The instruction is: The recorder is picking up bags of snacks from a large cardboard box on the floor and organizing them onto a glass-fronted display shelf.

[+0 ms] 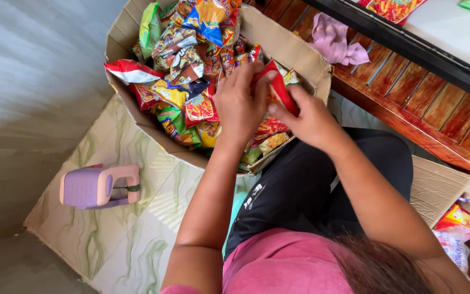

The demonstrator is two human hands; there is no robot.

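Your left hand (239, 106) and right hand (305, 121) both pinch the same small red foil snack packet (280, 90), fingers closed on it just above the near corner of the open brown cardboard box (300, 54). That box is heaped with bright mixed snack packets (189, 71) (red, yellow, green). A lilac and pink plastic tape dispenser (98, 187) lies well apart on the flattened marbled cardboard sheet (126, 239).

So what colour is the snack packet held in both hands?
Red snack packet, gripped by the left hand and right hand; head view.
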